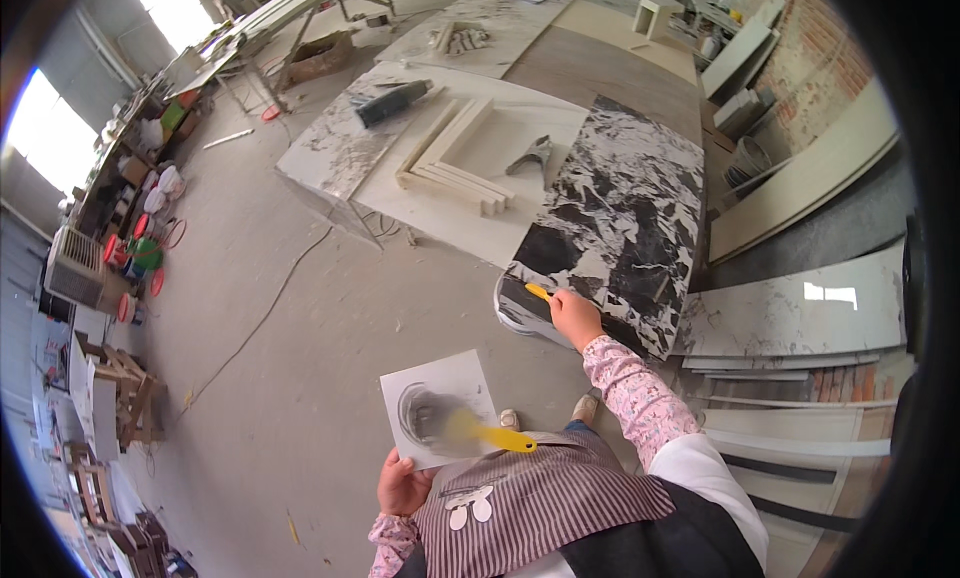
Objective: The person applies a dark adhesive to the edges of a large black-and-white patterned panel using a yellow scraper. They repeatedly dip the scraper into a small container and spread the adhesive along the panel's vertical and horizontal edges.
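My left hand (402, 486) grips the lower left edge of a white square board (466, 371) in front of my striped apron. A ring-shaped smear of grey paste (412, 410) covers part of the board. Across it lies a putty knife with a yellow handle (510, 439), its blade blurred. My right hand (577, 318) is closed round another yellow-handled tool (538, 291) at the near corner of a black-and-white marble slab (630, 208). Its blade is hard to make out against the dark stone, so its exact kind is unclear.
Beside the marble, pale L-shaped stone strips (455, 163), a grey clamp-like tool (530, 158) and a dark power tool (392, 105) lie on a white slab. Stone slabs (800, 303) are stacked at right. A cable (262, 318) crosses the floor; buckets (145, 253) stand far left.
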The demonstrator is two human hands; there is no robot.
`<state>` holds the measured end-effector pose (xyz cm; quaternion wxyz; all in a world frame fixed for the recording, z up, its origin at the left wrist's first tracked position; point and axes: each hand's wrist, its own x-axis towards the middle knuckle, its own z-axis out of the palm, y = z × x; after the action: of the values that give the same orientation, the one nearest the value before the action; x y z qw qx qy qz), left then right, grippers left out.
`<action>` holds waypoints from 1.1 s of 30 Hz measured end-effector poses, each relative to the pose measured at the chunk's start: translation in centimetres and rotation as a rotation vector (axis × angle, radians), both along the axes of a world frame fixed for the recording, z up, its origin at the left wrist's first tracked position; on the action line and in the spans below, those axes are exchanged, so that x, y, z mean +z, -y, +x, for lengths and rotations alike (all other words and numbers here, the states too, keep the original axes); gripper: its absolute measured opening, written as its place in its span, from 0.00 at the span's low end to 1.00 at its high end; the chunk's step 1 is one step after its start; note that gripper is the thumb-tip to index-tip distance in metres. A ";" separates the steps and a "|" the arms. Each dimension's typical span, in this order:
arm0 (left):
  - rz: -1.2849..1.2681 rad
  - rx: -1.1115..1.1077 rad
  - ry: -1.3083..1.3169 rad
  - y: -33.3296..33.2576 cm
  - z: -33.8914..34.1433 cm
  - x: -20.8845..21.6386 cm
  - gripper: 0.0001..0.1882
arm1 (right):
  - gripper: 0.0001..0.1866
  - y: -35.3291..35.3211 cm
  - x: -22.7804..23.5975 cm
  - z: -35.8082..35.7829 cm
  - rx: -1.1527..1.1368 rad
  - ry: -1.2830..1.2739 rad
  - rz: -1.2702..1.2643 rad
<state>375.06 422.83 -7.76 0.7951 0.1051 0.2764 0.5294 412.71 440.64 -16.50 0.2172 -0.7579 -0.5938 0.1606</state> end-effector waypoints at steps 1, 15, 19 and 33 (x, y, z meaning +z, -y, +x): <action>0.007 -0.014 -0.006 -0.3 0.2 0.1 0.22 | 0.12 0.8 0.0 0.7 -0.012 -0.002 -0.010; 0.041 -0.217 -0.034 -4.5 3.8 0.9 0.22 | 0.11 12.6 1.4 8.5 -0.290 -0.012 -0.095; 0.035 -0.288 -0.031 -5.6 5.1 1.4 0.22 | 0.11 16.0 0.7 10.9 -0.357 -0.018 -0.087; 0.031 -0.378 -0.062 -6.1 6.2 1.9 0.26 | 0.14 22.3 1.5 16.4 -0.545 -0.042 -0.185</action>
<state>381.24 428.98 -5.83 0.8698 0.1840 0.2680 0.3712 429.12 418.31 -14.97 0.1948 -0.9025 -0.3466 0.1656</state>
